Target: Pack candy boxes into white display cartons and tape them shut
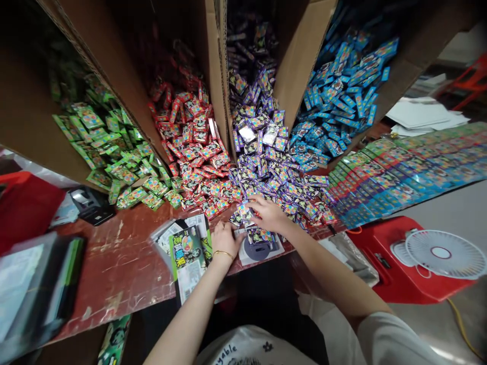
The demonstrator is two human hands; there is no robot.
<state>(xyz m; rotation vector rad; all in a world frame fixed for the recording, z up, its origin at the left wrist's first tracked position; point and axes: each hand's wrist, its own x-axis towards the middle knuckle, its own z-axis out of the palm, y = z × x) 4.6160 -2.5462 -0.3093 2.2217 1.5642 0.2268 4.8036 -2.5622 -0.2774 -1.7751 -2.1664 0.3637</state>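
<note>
My left hand (225,240), with a gold bracelet at the wrist, rests by the table edge beside the green and black printed packs (187,248); what its fingers hold, if anything, cannot be made out. Just right of it, my right hand (268,214) has its fingers closed on a small purple packet (245,212) at the front of the purple pile (262,167). Below the hands, another purple packet (259,235) lies over a dark round object (256,250) on a white sheet. Red packets (198,152) are heaped to the left of the purple ones.
Upright cardboard boxes (300,56) spill green packets (125,172) at left and blue packets (335,101) at right. A black device (91,205) and stacked cards (34,284) stand left. Rows of packs (403,172), a red container (395,279) and a white fan (443,253) are right.
</note>
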